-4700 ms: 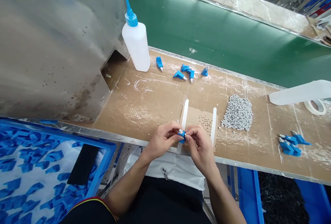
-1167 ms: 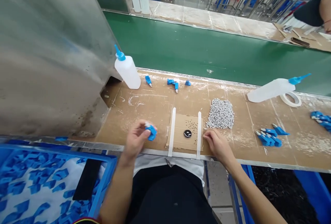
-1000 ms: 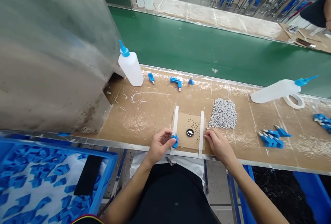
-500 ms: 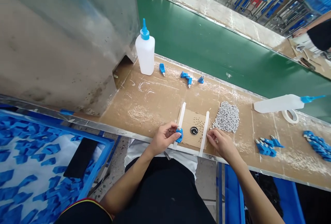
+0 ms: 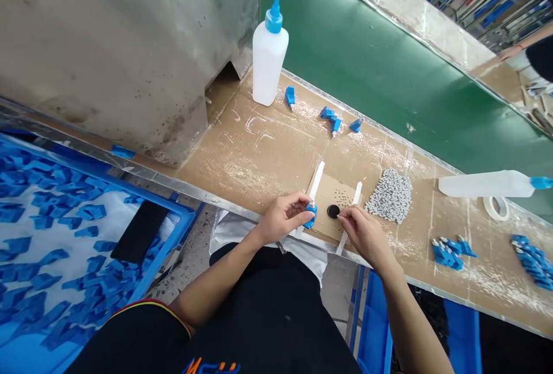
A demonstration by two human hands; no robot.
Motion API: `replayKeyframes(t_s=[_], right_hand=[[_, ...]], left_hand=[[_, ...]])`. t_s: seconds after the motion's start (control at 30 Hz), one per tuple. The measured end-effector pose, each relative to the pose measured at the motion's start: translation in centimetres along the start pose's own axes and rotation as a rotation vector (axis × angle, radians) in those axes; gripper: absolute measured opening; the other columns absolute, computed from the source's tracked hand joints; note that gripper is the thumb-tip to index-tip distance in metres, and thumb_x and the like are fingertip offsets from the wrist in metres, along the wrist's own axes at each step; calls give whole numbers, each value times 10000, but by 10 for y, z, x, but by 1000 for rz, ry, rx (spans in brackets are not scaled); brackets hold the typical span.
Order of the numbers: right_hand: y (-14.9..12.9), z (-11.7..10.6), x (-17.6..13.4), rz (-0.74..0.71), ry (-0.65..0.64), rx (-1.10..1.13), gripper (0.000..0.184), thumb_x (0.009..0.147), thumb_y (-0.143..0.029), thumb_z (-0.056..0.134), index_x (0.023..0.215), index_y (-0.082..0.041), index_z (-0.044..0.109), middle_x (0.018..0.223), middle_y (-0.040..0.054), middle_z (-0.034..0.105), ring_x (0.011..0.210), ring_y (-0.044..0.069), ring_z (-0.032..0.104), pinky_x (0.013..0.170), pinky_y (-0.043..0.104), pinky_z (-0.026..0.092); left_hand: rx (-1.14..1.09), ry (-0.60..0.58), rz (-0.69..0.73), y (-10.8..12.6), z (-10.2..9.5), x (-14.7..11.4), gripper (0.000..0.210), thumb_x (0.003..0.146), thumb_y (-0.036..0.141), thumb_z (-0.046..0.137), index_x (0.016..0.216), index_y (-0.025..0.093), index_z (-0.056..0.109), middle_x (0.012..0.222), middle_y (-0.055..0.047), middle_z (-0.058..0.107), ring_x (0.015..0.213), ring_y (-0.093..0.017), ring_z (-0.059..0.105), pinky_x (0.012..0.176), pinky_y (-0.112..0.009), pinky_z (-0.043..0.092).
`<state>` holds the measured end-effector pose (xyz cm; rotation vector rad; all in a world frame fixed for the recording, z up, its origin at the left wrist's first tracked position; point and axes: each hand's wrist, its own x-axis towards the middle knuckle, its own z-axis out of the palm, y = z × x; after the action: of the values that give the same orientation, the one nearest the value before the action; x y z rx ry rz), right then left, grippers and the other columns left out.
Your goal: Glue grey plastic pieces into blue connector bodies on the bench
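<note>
My left hand [image 5: 285, 218] pinches a small blue plastic part [image 5: 310, 218] with a pale tip pointing up, above the left side of a cardboard piece [image 5: 322, 225]. My right hand [image 5: 367, 234] is closed, thumb and fingertips together, at the right rim of a small round black dish [image 5: 333, 211]. Whatever lies between those fingertips is too small to name. White strips [image 5: 317, 180] run along two sides of the cardboard, which has dark dots on it. Just right of it lies a pile of small grey pieces [image 5: 391, 196].
A white bottle [image 5: 270, 65] with a blue nozzle stands behind; another bottle [image 5: 486, 184] lies near a tape roll [image 5: 496, 208]. Blue parts [image 5: 451, 253] sit in clusters on the bench. A tray of blue parts [image 5: 184, 218] is at left, a green belt [image 5: 367, 57] beyond.
My right hand has moved left, from beside the grey pile to the black dish. My left hand still holds the blue part. The whole view has shifted and tilted.
</note>
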<state>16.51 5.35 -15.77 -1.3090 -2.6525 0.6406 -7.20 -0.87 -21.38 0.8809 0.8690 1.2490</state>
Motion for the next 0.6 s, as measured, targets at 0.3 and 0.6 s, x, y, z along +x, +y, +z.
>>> replayKeyframes(t_s=[0.3, 0.6], right_hand=[[4, 6, 0, -12, 1, -64, 221, 1060, -319, 429, 910, -248, 577, 878, 68, 656, 746, 218, 643, 686, 324, 519], [5, 6, -1, -44, 18, -121, 243, 1078, -329, 399, 920, -244, 562, 875, 67, 649, 725, 209, 641, 661, 310, 498]], left_hand=[[-33, -15, -12, 2, 0, 0, 381, 870, 543, 753, 977, 189, 659, 814, -10, 620, 716, -132, 595, 702, -262, 515], [-37, -26, 0, 2, -1, -1, 337, 886, 498, 753, 970, 184, 663, 815, -7, 633, 717, -127, 608, 709, -255, 519]])
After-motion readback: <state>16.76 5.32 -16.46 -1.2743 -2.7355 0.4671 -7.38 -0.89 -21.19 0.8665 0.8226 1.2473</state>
